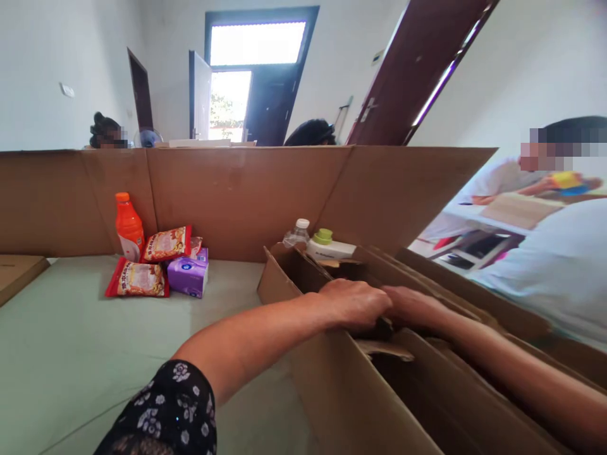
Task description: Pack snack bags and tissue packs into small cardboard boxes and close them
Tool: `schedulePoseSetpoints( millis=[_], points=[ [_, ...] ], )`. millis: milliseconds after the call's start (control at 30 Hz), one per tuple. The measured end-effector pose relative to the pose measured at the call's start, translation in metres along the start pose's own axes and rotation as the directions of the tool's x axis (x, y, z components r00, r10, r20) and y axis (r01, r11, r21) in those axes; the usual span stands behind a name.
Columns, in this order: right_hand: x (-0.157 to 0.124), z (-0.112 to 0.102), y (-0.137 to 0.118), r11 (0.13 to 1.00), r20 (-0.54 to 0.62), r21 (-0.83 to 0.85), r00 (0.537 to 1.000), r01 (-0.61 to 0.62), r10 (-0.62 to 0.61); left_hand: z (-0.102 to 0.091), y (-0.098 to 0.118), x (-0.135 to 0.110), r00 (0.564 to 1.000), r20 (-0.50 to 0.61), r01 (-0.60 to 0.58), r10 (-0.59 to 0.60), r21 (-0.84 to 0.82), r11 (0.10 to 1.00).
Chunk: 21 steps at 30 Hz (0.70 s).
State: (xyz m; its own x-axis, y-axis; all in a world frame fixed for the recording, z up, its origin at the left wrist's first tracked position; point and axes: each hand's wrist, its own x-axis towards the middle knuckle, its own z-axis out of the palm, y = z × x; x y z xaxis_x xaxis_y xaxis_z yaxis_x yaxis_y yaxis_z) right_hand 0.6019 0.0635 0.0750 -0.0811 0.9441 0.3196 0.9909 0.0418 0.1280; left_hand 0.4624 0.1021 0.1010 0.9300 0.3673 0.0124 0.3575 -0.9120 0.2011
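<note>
My left hand reaches over the side of a cardboard box. Its fingers are curled downward in a closed grip above the inner cardboard flaps. A dark shape shows just below them, and what they hold is hidden. From the right, my right hand meets it inside the box, the two hands close together or touching. The fingers of my right hand are out of sight behind the left. Torn cardboard sticks up right below both hands.
Past the box stand a clear bottle and a white container with green cap. An orange bottle, red snack packs and a purple tissue pack sit left, before a cardboard screen. Other people sit beyond and at right.
</note>
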Motion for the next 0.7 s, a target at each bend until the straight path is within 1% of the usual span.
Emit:
schedulePoseSetpoints(
  millis=[100, 167, 233, 267, 333, 367, 433, 467, 500, 533, 600, 633, 667, 700],
  points=[
    [0.005, -0.023, 0.027, 0.993, 0.094, -0.054, 0.989, -0.107, 0.111, 0.003, -0.001, 0.002, 1.000, -0.026, -0.014, 0.013, -0.020, 1.000],
    [0.014, -0.050, 0.036, 0.981, 0.112, -0.093, 0.977, -0.169, 0.179, 0.002, -0.002, 0.004, 0.999, -0.043, -0.014, 0.012, -0.045, 0.999],
    [0.018, -0.084, 0.039, 0.965, 0.089, -0.125, 0.966, -0.230, 0.242, -0.006, 0.000, 0.003, 0.998, -0.070, -0.010, 0.005, -0.073, 0.997],
    [0.016, -0.101, 0.037, 0.956, 0.057, -0.130, 0.960, -0.264, 0.273, -0.012, 0.001, 0.000, 0.996, -0.093, -0.014, 0.006, -0.089, 0.996],
    [0.009, -0.133, 0.028, 0.938, -0.038, -0.101, 0.943, -0.333, 0.331, -0.026, 0.002, -0.017, 0.986, -0.166, -0.043, 0.022, -0.124, 0.991],
    [0.004, -0.147, 0.021, 0.933, -0.087, -0.059, 0.932, -0.356, 0.351, -0.033, 0.002, -0.031, 0.977, -0.212, -0.064, 0.035, -0.133, 0.989],
    [-0.005, -0.166, 0.003, 0.935, -0.168, 0.050, 0.920, -0.351, 0.354, -0.039, -0.003, -0.073, 0.948, -0.317, -0.096, 0.030, -0.195, 0.976],
    [-0.008, -0.172, -0.007, 0.942, -0.186, 0.111, 0.925, -0.316, 0.332, -0.037, -0.006, -0.099, 0.930, -0.367, -0.097, 0.000, -0.246, 0.964],
    [-0.009, -0.175, -0.018, 0.947, -0.186, 0.174, 0.936, -0.269, 0.300, -0.032, -0.011, -0.127, 0.908, -0.411, -0.087, -0.079, -0.370, 0.925],
    [-0.007, -0.176, -0.032, 0.948, -0.181, 0.235, 0.949, -0.213, 0.258, -0.023, -0.016, -0.157, 0.900, -0.397, -0.045, -0.182, -0.499, 0.866],
    [0.003, -0.173, -0.064, 0.933, -0.159, 0.352, 0.978, -0.075, 0.138, 0.004, -0.027, -0.216, 0.871, -0.352, 0.089, -0.343, -0.573, 0.815],
    [0.011, -0.169, -0.084, 0.915, -0.147, 0.404, 0.988, 0.012, 0.052, 0.020, -0.033, -0.244, 0.842, -0.331, 0.166, -0.426, -0.592, 0.789],
    [0.020, -0.162, -0.106, 0.892, -0.142, 0.438, 0.989, 0.109, -0.051, 0.036, -0.039, -0.271, 0.812, -0.307, 0.235, -0.497, -0.607, 0.760],
    [0.031, -0.153, -0.130, 0.869, -0.132, 0.447, 0.976, 0.213, -0.171, 0.050, -0.045, -0.294, 0.782, -0.282, 0.295, -0.556, -0.619, 0.728]
  ],
)
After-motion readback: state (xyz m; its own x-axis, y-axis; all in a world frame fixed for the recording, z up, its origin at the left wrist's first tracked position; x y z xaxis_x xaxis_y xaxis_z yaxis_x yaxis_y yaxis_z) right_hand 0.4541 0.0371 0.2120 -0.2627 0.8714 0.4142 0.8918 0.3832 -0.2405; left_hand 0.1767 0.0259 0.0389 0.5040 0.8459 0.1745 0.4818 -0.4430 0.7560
